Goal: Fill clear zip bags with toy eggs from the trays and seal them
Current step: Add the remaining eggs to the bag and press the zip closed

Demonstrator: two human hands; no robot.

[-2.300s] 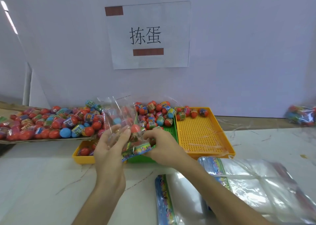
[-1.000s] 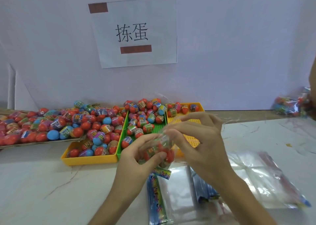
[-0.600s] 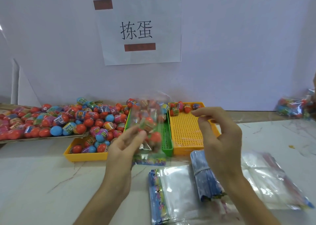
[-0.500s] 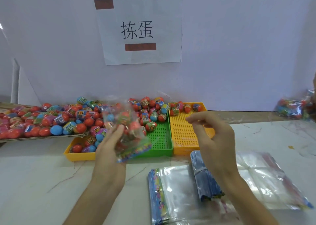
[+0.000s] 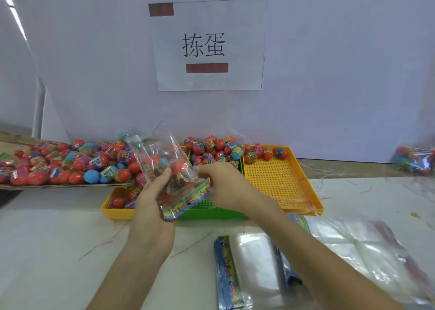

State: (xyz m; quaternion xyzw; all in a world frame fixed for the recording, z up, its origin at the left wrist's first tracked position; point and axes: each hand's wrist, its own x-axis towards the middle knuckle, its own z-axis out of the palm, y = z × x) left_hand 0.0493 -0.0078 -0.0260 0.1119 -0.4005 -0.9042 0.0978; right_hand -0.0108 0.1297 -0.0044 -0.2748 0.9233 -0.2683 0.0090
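Observation:
A clear zip bag (image 5: pixel 173 168) with several toy eggs inside is held over the trays, its colourful printed zip strip pointing down toward me. My left hand (image 5: pixel 153 201) grips the bag's left side and strip end. My right hand (image 5: pixel 226 187) pinches the strip's right end. Loose toy eggs (image 5: pixel 211 148) fill the back of the green tray (image 5: pixel 211 212). More eggs lie in the left yellow tray (image 5: pixel 117 212), and a few sit at the far end of the right yellow tray (image 5: pixel 277 182).
A cardboard tray (image 5: pixel 66 186) heaped with eggs lies at the left. Empty zip bags (image 5: pixel 254 267) lie flat near me, with a larger plastic-wrapped stack (image 5: pixel 367 246) to their right. A filled bag (image 5: pixel 414 160) rests at the far right. A paper sign (image 5: pixel 207 43) hangs on the wall.
My right hand, apart from the bag half a second ago, has come back and taken the zip strip's right end. The bag stays in my left hand over the trays.

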